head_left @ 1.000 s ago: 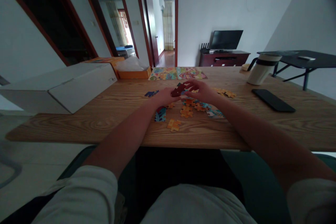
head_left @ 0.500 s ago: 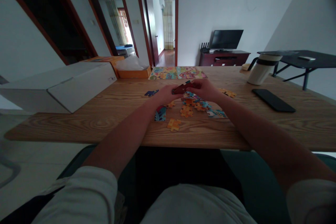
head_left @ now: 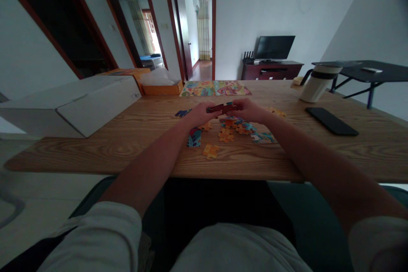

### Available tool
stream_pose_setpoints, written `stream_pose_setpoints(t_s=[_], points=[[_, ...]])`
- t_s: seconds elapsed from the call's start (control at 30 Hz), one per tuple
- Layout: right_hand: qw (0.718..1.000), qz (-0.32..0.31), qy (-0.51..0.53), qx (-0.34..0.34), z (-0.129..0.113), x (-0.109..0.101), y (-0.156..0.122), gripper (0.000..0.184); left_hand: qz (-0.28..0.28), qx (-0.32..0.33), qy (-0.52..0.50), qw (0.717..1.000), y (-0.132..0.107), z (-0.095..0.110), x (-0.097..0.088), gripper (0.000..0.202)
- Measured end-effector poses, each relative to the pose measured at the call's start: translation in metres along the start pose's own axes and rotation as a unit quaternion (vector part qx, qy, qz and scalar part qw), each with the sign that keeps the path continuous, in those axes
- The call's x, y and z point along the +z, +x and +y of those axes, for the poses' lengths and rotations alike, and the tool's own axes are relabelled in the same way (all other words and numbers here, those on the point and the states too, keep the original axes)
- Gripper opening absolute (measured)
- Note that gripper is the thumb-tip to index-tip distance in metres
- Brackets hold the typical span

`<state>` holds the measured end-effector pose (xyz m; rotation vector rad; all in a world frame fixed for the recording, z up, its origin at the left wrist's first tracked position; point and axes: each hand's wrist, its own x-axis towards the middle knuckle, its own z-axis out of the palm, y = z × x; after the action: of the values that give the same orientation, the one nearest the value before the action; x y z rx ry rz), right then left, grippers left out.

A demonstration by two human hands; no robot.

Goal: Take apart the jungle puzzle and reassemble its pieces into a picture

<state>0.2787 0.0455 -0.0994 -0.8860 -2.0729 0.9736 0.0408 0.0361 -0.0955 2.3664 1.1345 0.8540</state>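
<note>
Jigsaw piece (head_left: 222,108), dark red, in hand over the desk (head_left: 127,157): left hand (head_left: 200,114) and right hand (head_left: 250,110) pinch it, fingers closed on its ends; loose pieces (head_left: 234,131) lie at six o'clock.

white walls (head_left: 261,4) | dark red cabinet (head_left: 271,71) | monitor (head_left: 274,47) | black table (head_left: 360,72) | far curtains (head_left: 204,29) | wood floor (head_left: 202,68)
</note>
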Motion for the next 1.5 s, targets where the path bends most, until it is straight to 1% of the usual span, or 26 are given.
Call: stream_pose_setpoints(t_s=[0.1,0.23,0.33,0.43,0.5,0.57,0.63,0.7,0.73,0.8,0.83,0.87,0.93,1.0,1.07,1.1,1.17,1.23,1.33,1.4,1.5], points=[[0.999,-0.007,-0.029,0.012,-0.001,0.006,-0.001,0.027,-0.003,0.004,0.017,1.0,-0.001,0.001,0.002,0.035],[0.997,0.01,-0.071,0.009,-0.002,0.011,-0.002,0.025,-0.016,0.002,0.022,1.0,-0.001,0.001,0.003,0.035],[0.999,0.025,-0.046,0.009,-0.006,0.014,-0.003,0.024,-0.019,-0.001,0.018,1.0,-0.001,-0.001,0.002,0.034],[1.0,0.01,0.009,0.007,-0.012,0.013,-0.004,0.027,-0.025,-0.003,0.02,0.999,0.0,-0.006,0.002,0.032],[0.999,0.003,0.04,0.002,-0.015,0.007,-0.004,0.028,-0.013,-0.011,0.019,1.0,0.001,-0.01,0.001,0.03],[0.999,0.035,0.04,0.002,-0.015,-0.003,-0.003,0.029,0.007,-0.024,0.0,1.0,0.003,-0.014,-0.001,0.029],[0.995,0.095,0.007,0.006,-0.01,-0.017,-0.003,0.027,0.021,-0.037,-0.027,0.999,0.004,-0.018,-0.003,0.029],[0.991,0.128,-0.041,0.02,-0.002,-0.031,-0.002,0.023,0.019,-0.057,-0.046,0.997,0.005,-0.023,-0.006,0.03],[0.987,0.135,-0.077,0.028,0.002,-0.038,-0.002,0.021,0.014,-0.071,-0.048,0.996,0.005,-0.027,-0.008,0.029],[0.971,0.143,-0.184,0.051,0.014,-0.05,-0.002,0.019,0.008,-0.11,-0.022,0.994,0.005,-0.036,-0.013,0.029],[0.956,0.145,-0.247,0.067,0.02,-0.055,-0.002,0.02,0.014,-0.132,0.012,0.991,0.005,-0.042,-0.016,0.029],[0.938,0.144,-0.303,0.09,0.026,-0.06,-0.004,0.024,0.023,-0.155,0.056,0.986,0.004,-0.048,-0.02,0.03],[0.9,0.128,-0.383,0.165,0.04,-0.071,-0.009,0.038,0.039,-0.212,0.153,0.965,0.003,-0.062,-0.027,0.034],[0.865,0.1,-0.423,0.25,0.055,-0.082,-0.015,0.053,0.013,-0.263,0.222,0.939,0.001,-0.073,-0.032,0.041],[0.845,0.078,-0.424,0.316,0.068,-0.092,-0.023,0.064,-0.035,-0.284,0.265,0.921,-0.001,-0.079,-0.035,0.046],[0.843,0.067,-0.416,0.334,0.073,-0.096,-0.025,0.066,-0.052,-0.279,0.278,0.917,-0.001,-0.08,-0.035,0.046],[0.842,0.046,-0.405,0.354,0.078,-0.101,-0.027,0.069,-0.065,-0.259,0.282,0.921,-0.001,-0.078,-0.034,0.042],[0.841,0.032,-0.411,0.351,0.079,-0.101,-0.026,0.067,-0.063,-0.242,0.263,0.932,-0.001,-0.075,-0.032,0.04],[0.845,0.026,-0.434,0.312,0.074,-0.094,-0.019,0.06,-0.057,-0.219,0.236,0.945,0.0,-0.072,-0.03,0.038],[0.853,0.024,-0.438,0.284,0.07,-0.088,-0.015,0.056,-0.049,-0.207,0.229,0.95,0.0,-0.074,-0.029,0.039],[0.86,0.023,-0.439,0.26,0.069,-0.081,-0.013,0.052,-0.035,-0.21,0.221,0.952,0.0,-0.077,-0.028,0.045]])
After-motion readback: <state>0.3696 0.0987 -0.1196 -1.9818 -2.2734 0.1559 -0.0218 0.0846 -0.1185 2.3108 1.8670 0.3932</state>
